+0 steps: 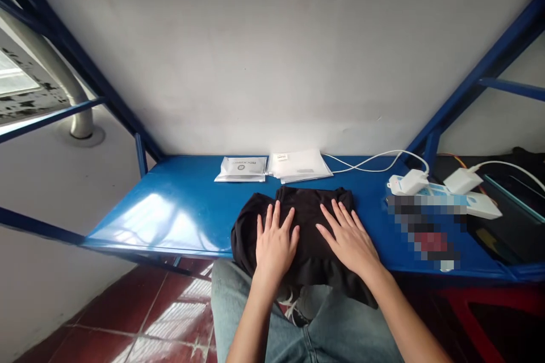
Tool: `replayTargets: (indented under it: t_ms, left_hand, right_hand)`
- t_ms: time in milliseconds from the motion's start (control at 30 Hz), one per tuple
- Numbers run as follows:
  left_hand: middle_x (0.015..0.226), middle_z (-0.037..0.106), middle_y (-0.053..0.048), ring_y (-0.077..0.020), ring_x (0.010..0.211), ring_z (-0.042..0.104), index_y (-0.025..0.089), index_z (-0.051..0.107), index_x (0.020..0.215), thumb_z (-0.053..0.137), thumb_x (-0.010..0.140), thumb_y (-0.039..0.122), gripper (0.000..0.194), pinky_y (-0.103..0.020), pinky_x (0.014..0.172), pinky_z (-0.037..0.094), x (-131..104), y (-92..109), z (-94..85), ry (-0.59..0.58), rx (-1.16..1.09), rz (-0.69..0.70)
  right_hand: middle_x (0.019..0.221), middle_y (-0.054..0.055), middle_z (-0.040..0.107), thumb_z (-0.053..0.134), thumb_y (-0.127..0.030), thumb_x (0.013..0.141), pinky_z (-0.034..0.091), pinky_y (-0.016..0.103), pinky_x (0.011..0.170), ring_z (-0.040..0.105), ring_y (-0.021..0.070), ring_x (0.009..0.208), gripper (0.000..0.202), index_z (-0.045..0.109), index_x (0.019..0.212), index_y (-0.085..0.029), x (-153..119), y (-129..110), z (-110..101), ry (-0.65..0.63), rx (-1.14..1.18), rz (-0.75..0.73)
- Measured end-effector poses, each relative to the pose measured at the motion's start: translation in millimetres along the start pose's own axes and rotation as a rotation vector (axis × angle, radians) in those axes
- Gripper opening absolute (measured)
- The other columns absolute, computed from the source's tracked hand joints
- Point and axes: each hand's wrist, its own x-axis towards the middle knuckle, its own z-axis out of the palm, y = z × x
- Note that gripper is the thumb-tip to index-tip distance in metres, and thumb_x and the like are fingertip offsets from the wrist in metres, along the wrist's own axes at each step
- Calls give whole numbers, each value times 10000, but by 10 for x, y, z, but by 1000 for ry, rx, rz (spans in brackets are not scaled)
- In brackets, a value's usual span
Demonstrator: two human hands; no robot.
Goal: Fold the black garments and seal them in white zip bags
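A black cloth garment (304,221) lies partly on the blue shelf (179,198), its near part hanging over the front edge above my lap. My left hand (275,244) rests flat on the left part of the fabric, fingers spread. On the right part, my right hand (349,238) lies palm down with its fingers stretched out. Neither hand grips the cloth. The garment looks bunched at its left side and loosely layered at the far edge; its exact kind cannot be made out.
Behind the garment lie a clear zip pouch (242,169) and a white flat packet (300,164). To the right sits a white power strip (481,204) with plugged chargers (463,181) and a white cable (374,163). Blue frame bars (481,68) rise at both sides.
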Motion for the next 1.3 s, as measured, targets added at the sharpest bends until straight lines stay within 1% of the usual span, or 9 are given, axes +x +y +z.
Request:
replayTargets:
  t_ms: [133, 333, 433, 533, 600, 700, 967, 1167, 1300]
  left_hand:
    - [1699, 309, -51, -316, 1571, 283, 359, 471, 1551, 458, 1053, 443, 506, -616, 1244, 294, -8, 40, -6, -14, -7, -20]
    - [1676, 359, -85, -323, 1562, 297, 349, 517, 1513, 484, 1044, 448, 480, -631, 1231, 280, 41, 62, 8, -37, -32, -54]
    - [1553, 515, -123, -332, 1444, 472, 326, 526, 1497, 548, 1020, 427, 488, -602, 1158, 390, 289, -67, -98, -63, -127, -84]
    - [1377, 616, -151, -276, 1193, 652, 245, 502, 1510, 559, 1016, 377, 513, -421, 1025, 513, 692, -270, -206, -41, -235, -113]
    - [1263, 665, -117, -235, 1058, 691, 238, 592, 1419, 602, 996, 375, 445, -334, 959, 525, 942, -392, -220, -50, -262, -85]
    - [1079, 704, -44, -203, 944, 697, 274, 718, 1193, 702, 931, 381, 284, -269, 856, 522, 1135, -509, -140, -72, -281, -36]
    - [1023, 676, -6, -146, 769, 643, 282, 712, 1077, 690, 914, 309, 166, -236, 703, 479, 1077, -600, 57, 33, -375, 5]
    - [1148, 689, -65, -170, 936, 686, 217, 703, 1081, 602, 958, 293, 176, -256, 828, 527, 1088, -553, -126, 89, -524, 158]
    - [1194, 746, -49, -188, 1094, 708, 218, 676, 1081, 573, 940, 207, 174, -260, 916, 537, 917, -613, -239, -1, -579, 297]
  right_hand:
    - [1712, 92, 263, 357, -616, 1052, 222, 541, 1283, 224, 279, 1590, 649, 407, 1601, -274, 48, 117, -62, -49, 101, -40]
    - [1740, 78, 211, 381, -612, 1036, 252, 498, 1279, 209, 273, 1598, 659, 377, 1605, -279, 286, 589, -93, -58, 362, -24]
    - [1667, 162, 333, 482, -658, 964, 351, 482, 1225, 371, 316, 1523, 810, 319, 1626, -222, 500, 818, -80, 62, 474, 100]
    - [1407, 209, 560, 628, -697, 833, 504, 490, 1065, 644, 333, 1194, 911, 458, 1548, -158, 682, 979, -45, 155, 549, 253]
    - [1233, 179, 653, 678, -694, 784, 552, 481, 969, 694, 294, 977, 851, 594, 1429, -147, 742, 1042, -18, 172, 587, 266]
    - [1038, 127, 717, 698, -687, 769, 587, 448, 860, 690, 251, 825, 732, 700, 1269, -153, 746, 1080, 19, 204, 634, 246]
    - [1126, 116, 683, 728, -682, 768, 582, 399, 758, 662, 189, 720, 584, 759, 1117, -215, 722, 1062, 28, 298, 730, 190]
    - [1108, 119, 726, 670, -628, 856, 554, 350, 699, 680, 239, 864, 475, 740, 1058, -205, 639, 1036, -95, 305, 772, 107]
    - [1083, 90, 778, 682, -493, 877, 570, 399, 807, 710, 292, 1017, 284, 753, 986, -242, 362, 1080, -151, 209, 763, 22]
